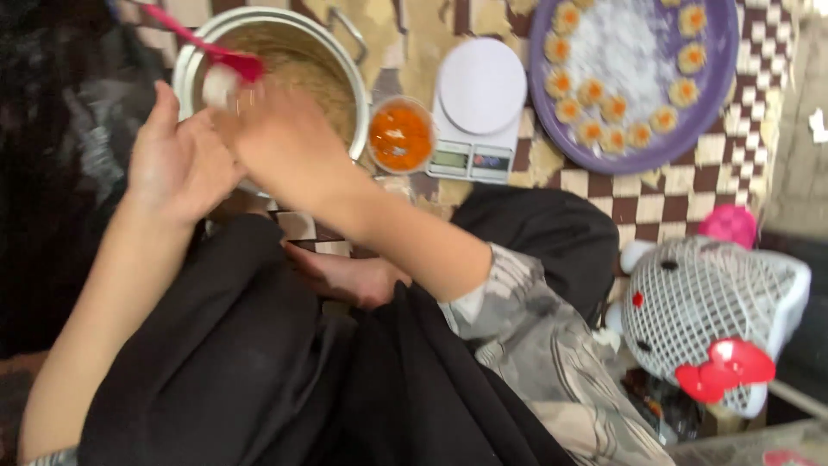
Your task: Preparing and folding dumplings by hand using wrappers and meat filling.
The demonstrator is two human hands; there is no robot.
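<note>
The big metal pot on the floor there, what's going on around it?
A seated person works over the metal pot, which holds a tan mixture. Their right hand holds a small pale ball at the rim, beside a pink spatula resting in the pot. The left hand is open alongside. Nearby are a small bowl of orange filling, a white kitchen scale and a purple tray ringed with finished pieces.

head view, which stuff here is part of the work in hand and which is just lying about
In use:
- right hand, holding a pale dough ball
- left hand, open beside it
- metal pot of dough
- pink spatula
- small orange filling bowl
- purple tray of filled pieces

Lying about:
- white kitchen scale
- white cat-shaped mesh cover
</note>
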